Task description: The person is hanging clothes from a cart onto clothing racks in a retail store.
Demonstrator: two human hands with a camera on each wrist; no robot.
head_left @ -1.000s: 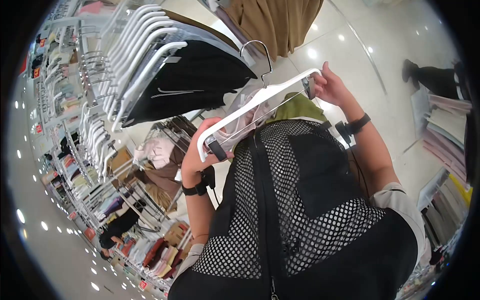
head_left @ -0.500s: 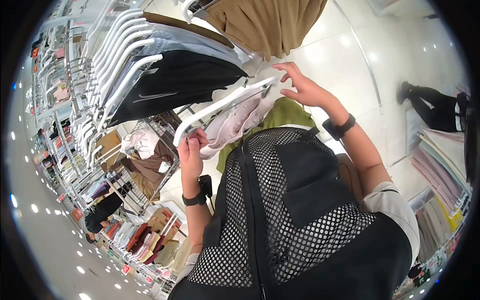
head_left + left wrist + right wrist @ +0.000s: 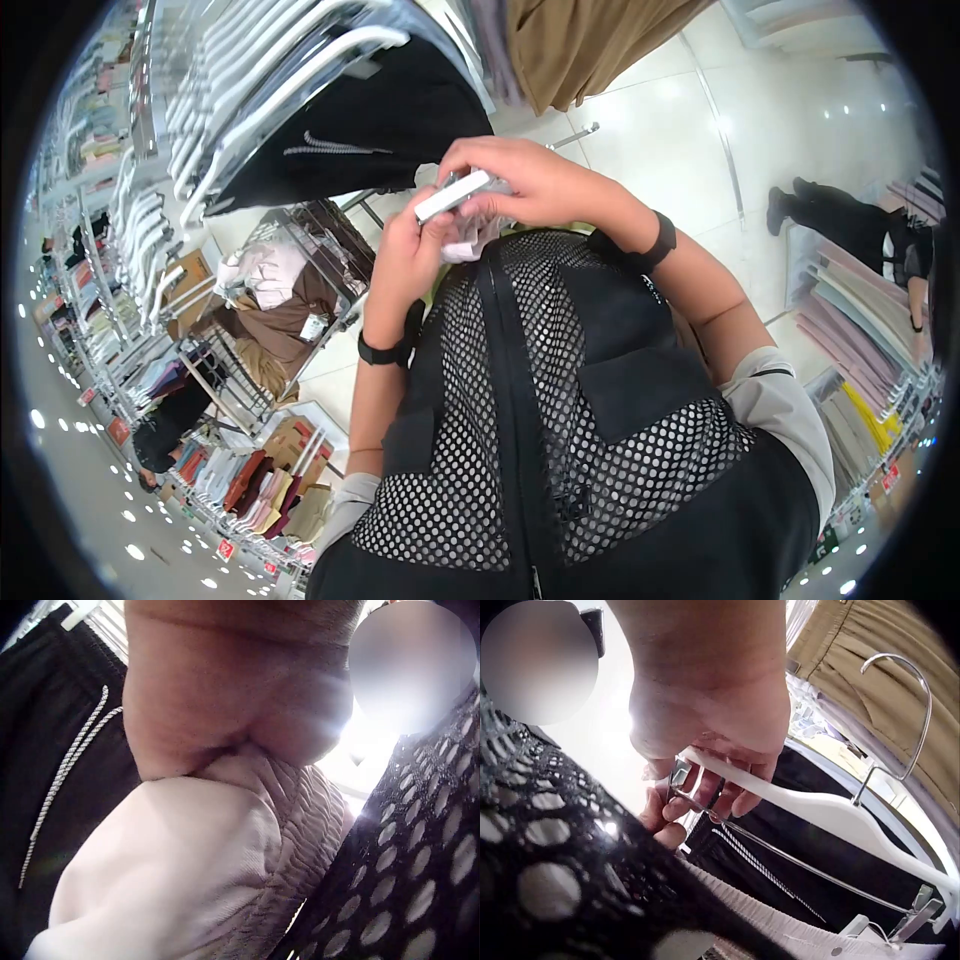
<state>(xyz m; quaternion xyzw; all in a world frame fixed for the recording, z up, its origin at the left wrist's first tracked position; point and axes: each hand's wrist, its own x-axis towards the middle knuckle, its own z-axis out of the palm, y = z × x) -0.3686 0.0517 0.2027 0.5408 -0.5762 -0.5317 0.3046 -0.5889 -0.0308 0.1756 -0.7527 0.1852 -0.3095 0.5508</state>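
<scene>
The hanger (image 3: 455, 193) is now pulled in tight at the chest. The right grip (image 3: 530, 185) is clamped on it, fingers curled over the bar. Half a second ago that grip was spread open and off it, with the hanger held out further. The left grip (image 3: 405, 255) has come in too, right beside the other one. It's bunched on the garment (image 3: 465, 240), which hangs just under both. My read: the holding-it-out part is done and this is fiddly clip work at the end nearest the grips.

As for views, the head cam only gets the hanger end-on, mostly buried under knuckles. The right wrist cam shows way more. You can see fingers (image 3: 735, 796) wrapped round the bar at one clip (image 3: 684, 778). The hook (image 3: 900, 705) and second clip (image 3: 922, 907) sit well beyond the grip, untouched. The left wrist cam is the only one showing the elastic waistband (image 3: 300, 825) squeezed in that grip, with a black garment (image 3: 37, 690) just behind.
</scene>
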